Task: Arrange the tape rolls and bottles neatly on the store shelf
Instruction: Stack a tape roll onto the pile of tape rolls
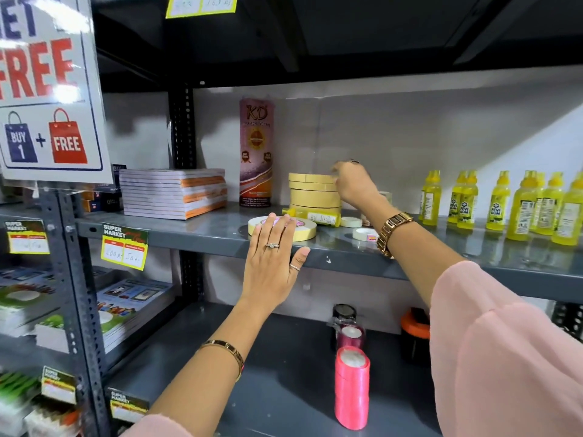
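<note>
Cream tape rolls (315, 190) stand stacked at mid-shelf (189, 230), the right hand (353, 184) at the top roll, its fingers hidden. The left hand (273, 257), fingers spread, rests flat on a loose wide roll (303, 228). A nudge could topple the stack onto the fallen yellow bottle (315, 217) lying just behind; upright bottles (498, 203) and small rolls (364, 233) crowd the right.
</note>
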Tool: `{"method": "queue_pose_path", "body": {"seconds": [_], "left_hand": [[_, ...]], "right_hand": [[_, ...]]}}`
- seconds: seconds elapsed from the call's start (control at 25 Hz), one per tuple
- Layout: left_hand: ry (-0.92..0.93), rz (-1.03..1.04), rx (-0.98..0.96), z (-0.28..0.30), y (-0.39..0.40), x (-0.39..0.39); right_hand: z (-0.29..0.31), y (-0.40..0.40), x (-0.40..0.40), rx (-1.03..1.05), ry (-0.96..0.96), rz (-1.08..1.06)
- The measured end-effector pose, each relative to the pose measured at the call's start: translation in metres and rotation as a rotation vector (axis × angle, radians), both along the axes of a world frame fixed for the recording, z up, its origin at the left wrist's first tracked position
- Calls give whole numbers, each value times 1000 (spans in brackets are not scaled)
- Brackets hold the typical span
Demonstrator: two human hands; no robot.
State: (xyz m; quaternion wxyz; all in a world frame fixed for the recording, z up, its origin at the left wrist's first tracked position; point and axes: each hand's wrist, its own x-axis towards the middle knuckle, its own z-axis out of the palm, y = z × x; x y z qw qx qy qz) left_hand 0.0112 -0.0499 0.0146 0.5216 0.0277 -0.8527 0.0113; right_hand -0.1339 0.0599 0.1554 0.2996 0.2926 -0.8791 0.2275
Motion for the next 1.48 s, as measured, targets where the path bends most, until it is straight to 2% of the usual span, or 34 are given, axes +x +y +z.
{"method": "queue_pose_path", "body": {"seconds": [0.52, 0.84, 1.16, 1.4, 1.48], "left_hand": [[-217, 46, 8, 4, 11, 15], [-274, -19, -66, 14, 33, 19], [-268, -115, 31, 24, 44, 23], [-343, -110, 25, 36, 48, 31], [-353, -144, 22, 34, 46, 29]], "right_hand": [[-62, 86, 78, 31, -232, -30], [-66, 91, 80, -10, -220, -52], [-66, 91, 73, -186, -298, -14], [-61, 90, 62, -520, -449, 26], [-55, 88, 55, -569, -451, 27]]}}
